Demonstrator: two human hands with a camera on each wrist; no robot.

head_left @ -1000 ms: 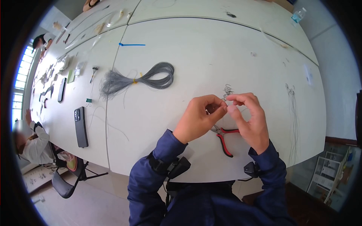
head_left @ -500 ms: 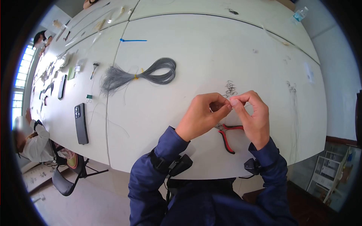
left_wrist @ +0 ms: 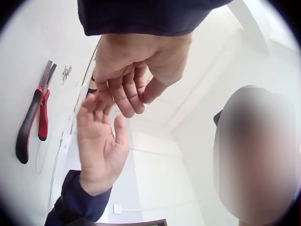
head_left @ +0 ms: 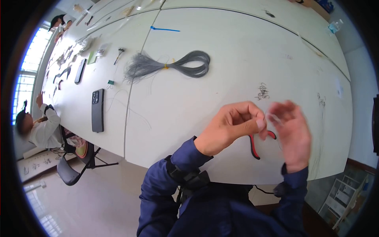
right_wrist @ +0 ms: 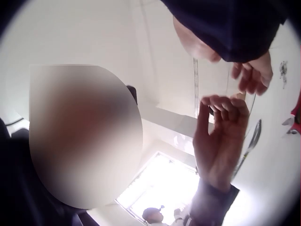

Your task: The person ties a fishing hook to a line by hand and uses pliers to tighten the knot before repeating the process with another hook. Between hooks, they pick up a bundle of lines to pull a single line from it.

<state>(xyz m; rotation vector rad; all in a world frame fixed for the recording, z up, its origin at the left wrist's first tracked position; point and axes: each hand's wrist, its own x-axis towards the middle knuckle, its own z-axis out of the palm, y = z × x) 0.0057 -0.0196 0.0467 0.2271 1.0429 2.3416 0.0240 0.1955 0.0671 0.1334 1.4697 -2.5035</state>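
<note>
My left hand (head_left: 233,126) is raised over the table, thumb and index finger pinching something tiny with a thin fishing line; the fingers mostly hide it. Just to its right is my right hand (head_left: 294,130), blurred, its fingers loosely bent and apart from the left fingertips. The left wrist view shows the right palm (left_wrist: 101,146) facing up with no object in it. Below the hands lie red-and-black pliers (head_left: 254,148), their metal tips hidden from the head view. A small heap of fish hooks (head_left: 262,91) rests beyond my fingers.
A grey bundle of fishing line (head_left: 148,68), tied with a yellow band, lies at left. Hooks with long lines (head_left: 321,100) stretch along the right side. Farther left are a black phone (head_left: 98,110), a green binder clip (head_left: 110,82) and a blue cable tie (head_left: 167,29).
My right hand has parted from the left fingertips and swung to the right, its fingers loosening. The left hand keeps its pinch. The head view has shifted, so the table things appear farther right.
</note>
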